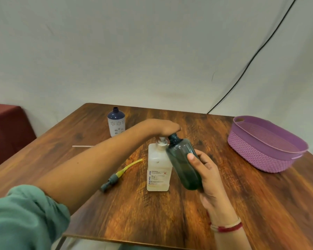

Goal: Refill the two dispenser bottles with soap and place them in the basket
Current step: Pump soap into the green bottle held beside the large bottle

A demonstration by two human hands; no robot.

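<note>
Near the middle of the wooden counter stood a white soap bottle with a printed label, upright, its pump head under the person's left hand. That hand lay on top of the pump with the wrist bent. Its fingers were hidden behind the back of the hand, so I cannot tell whether they were straight or curled. The left arm reached across from a green sleeve.

The right hand gripped a dark translucent dispenser bottle, thumb on the near side and fingers wrapped round the far side. The bottle was held off the counter, uncapped and tilted, its open mouth just beside the pump and its side against the soap bottle. Red and pale threads circled the right wrist.

At the far left of the counter stood a second dispenser bottle, white with a navy top and a flower pattern, upright and uncapped. A loose grey pump with a yellow tube lay left of the soap bottle, and a thin white tube lay farther back. A purple basket sat at the right edge, well apart from both dispenser bottles.
</note>
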